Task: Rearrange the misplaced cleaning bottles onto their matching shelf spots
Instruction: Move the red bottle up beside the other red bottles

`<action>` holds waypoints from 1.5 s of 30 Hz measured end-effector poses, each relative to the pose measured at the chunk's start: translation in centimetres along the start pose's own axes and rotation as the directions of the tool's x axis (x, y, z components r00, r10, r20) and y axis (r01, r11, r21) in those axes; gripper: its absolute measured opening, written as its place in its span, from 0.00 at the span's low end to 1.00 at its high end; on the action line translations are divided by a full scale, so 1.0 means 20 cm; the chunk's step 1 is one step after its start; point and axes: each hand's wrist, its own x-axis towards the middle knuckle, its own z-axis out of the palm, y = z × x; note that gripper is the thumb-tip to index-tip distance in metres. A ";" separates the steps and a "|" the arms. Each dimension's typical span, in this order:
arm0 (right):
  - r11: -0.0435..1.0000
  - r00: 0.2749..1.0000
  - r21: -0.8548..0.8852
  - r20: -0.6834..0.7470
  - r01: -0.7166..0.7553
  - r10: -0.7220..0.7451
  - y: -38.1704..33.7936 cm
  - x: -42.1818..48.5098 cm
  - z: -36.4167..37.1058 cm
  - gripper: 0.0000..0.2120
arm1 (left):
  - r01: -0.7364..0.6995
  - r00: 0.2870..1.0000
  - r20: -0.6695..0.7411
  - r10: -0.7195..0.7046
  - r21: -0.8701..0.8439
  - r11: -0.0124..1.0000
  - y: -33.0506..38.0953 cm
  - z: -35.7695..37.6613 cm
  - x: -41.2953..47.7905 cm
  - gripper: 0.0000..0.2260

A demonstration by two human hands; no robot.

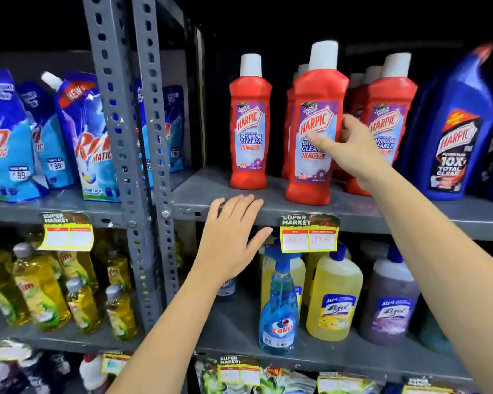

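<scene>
Red Harpic bathroom cleaner bottles with white caps stand on the grey upper shelf. One red bottle stands alone at the left. A second red bottle stands at the shelf's front edge. My right hand is closed around its right side, thumb on the label and fingers behind. More red bottles stand in rows behind it and to its right. My left hand is open, with its fingertips resting on the shelf's front lip and nothing in it.
Big blue Harpic bottles fill the shelf's right end. Below stand a blue Colin spray, a yellow Lizol bottle and a purple one. Grey perforated posts separate this bay from Rin pouches and yellow dish liquid bottles.
</scene>
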 end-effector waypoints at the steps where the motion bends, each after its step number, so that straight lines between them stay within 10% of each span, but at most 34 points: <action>1: 0.999 0.999 -0.025 0.043 -0.030 0.031 0.02 -0.02 -0.01 0.26 | 0.004 1.000 -0.004 -0.004 -0.001 1.000 0.00 0.00 0.00 0.24; 5: 0.983 0.972 -0.121 0.176 -0.134 0.155 0.16 -0.11 -0.03 0.37 | 0.010 1.000 -0.010 -0.010 0.005 1.000 0.01 0.01 0.01 0.24; 45: 0.973 0.936 -0.111 0.269 -0.205 0.228 0.35 0.06 0.08 0.29 | 0.047 0.998 -0.047 -0.049 -0.044 0.998 0.03 0.03 -0.01 0.23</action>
